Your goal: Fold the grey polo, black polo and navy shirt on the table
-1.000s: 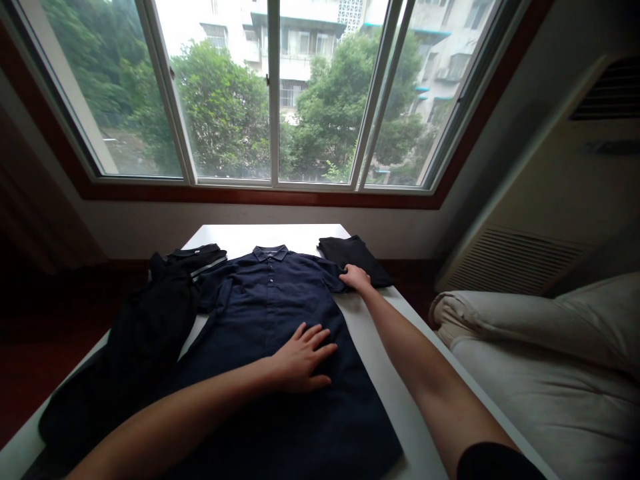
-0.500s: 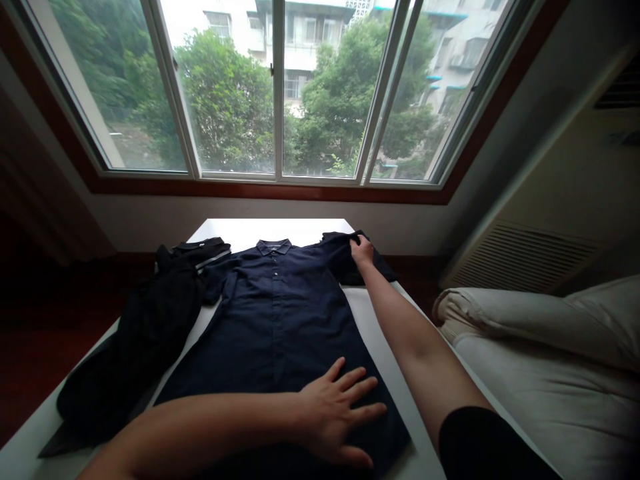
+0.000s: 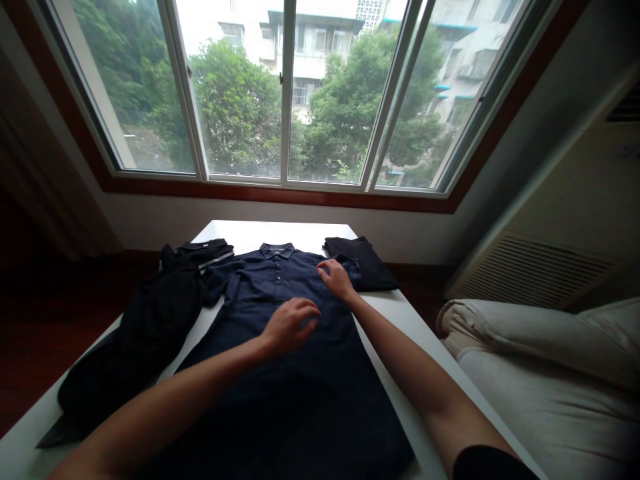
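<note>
A dark navy button-up shirt (image 3: 295, 413) lies spread front side up on the white table, collar toward the window. Over its middle is my left hand (image 3: 291, 325), fingers loosely bent and thumb apart, holding nothing. My right hand (image 3: 336, 277) is at the shirt's upper right, near the shoulder and short sleeve, its fingers slightly curled with no cloth gripped. Whether its fingertips touch the fabric I cannot tell. Beyond that sleeve sits a folded black garment (image 3: 373, 263).
Along the left side of the white table (image 3: 280, 230) lies a heap of black clothes (image 3: 150, 327). A pale cushioned sofa (image 3: 545, 373) stands close on the right. Behind the table are a wall and a wide window (image 3: 240, 120).
My right hand has let go of the sleeve and moved left and toward me. My left hand has lifted off the shirt's lower part and moved up and left. The view has shifted slightly.
</note>
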The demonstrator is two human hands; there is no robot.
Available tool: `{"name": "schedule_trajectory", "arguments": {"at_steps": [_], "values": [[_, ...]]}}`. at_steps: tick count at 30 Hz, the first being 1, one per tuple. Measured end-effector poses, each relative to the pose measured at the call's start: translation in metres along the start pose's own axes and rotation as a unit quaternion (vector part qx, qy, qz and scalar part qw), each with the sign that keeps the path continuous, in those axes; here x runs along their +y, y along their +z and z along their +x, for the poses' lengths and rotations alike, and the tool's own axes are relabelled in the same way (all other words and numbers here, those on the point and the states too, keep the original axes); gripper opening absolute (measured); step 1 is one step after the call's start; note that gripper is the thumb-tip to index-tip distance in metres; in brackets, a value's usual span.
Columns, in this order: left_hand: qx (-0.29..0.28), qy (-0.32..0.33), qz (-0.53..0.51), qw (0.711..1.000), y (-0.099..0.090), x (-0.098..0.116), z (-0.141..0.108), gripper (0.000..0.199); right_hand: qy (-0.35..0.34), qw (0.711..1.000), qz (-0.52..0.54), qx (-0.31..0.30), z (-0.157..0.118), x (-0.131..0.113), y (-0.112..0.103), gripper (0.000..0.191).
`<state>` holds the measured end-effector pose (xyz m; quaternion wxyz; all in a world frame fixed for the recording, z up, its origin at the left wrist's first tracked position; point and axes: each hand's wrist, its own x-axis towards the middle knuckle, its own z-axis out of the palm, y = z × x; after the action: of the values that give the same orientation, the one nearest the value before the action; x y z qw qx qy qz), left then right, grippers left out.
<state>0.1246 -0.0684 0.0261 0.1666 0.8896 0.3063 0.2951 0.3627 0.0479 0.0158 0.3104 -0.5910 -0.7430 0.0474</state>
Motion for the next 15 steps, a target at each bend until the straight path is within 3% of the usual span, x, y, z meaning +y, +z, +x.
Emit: {"name": "schedule_trajectory", "arguments": {"at_steps": [2, 4, 6, 8, 11, 15], "values": [[0.095, -0.107, 0.03, 0.989, -0.032, -0.058, 0.009, 0.026, -0.09, 0.991, 0.062, -0.076, -0.016, -0.018, 0.009, 0.022], [0.154, -0.241, 0.077, 0.955, -0.066, -0.12, 0.009, 0.03, -0.157, 0.973, 0.099, -0.135, -0.032, -0.031, 0.017, 0.02], [0.171, -0.373, 0.145, 0.9, -0.096, -0.176, -0.002, 0.038, -0.185, 0.963, 0.109, -0.164, -0.044, -0.038, 0.024, 0.019], [0.153, -0.474, 0.199, 0.844, -0.118, -0.22, -0.018, 0.048, -0.182, 0.962, 0.101, -0.175, -0.051, -0.039, 0.032, 0.018], [0.098, -0.537, 0.23, 0.806, -0.133, -0.257, -0.036, 0.057, -0.172, 0.968, 0.08, -0.167, -0.055, -0.033, 0.041, 0.018], [0.058, -0.573, 0.219, 0.788, -0.137, -0.266, -0.029, 0.063, -0.173, 0.972, 0.076, -0.14, -0.06, -0.025, 0.048, 0.019]]}}
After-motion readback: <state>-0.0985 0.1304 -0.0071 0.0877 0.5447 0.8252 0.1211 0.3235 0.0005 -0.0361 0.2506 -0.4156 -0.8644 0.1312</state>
